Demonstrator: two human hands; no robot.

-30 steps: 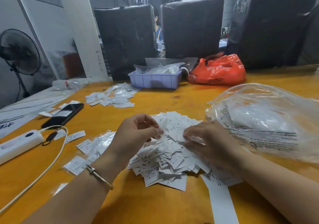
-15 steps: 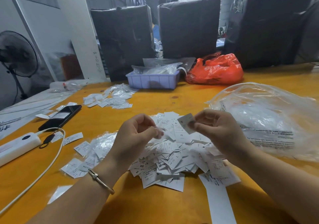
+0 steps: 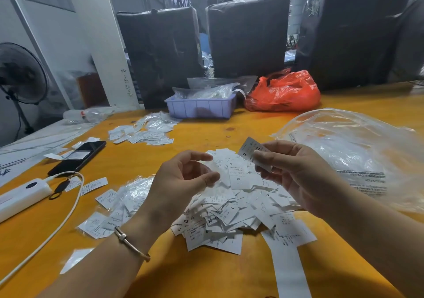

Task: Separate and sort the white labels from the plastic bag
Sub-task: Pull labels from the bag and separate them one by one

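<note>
Since half a second ago the right hand has lifted its label a little higher above the pile, and the left hand has opened slightly beside it.

Right grip: thumb and fingertips pinch one white label marked S, tilted, its upper corner sticking up and left out of the fingers. It hangs in the air over the far edge of the pile, clear of the other labels. Left grip: fingers loosely curled, thumb and forefinger close together, with something thin and clear blurred between them; I cannot tell whether it holds anything. A bangle sits on that wrist.

Below and between both hands the pile of loose white labels lies on the yellow desk, some showing M, S, XS. A long white strip runs from the pile toward the near edge. Left of the pile, more labels in clear sleeves lie flat. Right of the right hand lies the big clear bag, crumpled, printed text on its near side.

Farther left: a white cable, a power bank, a phone. Farther back: a second heap of labels, a lilac tray, a red bag.
</note>
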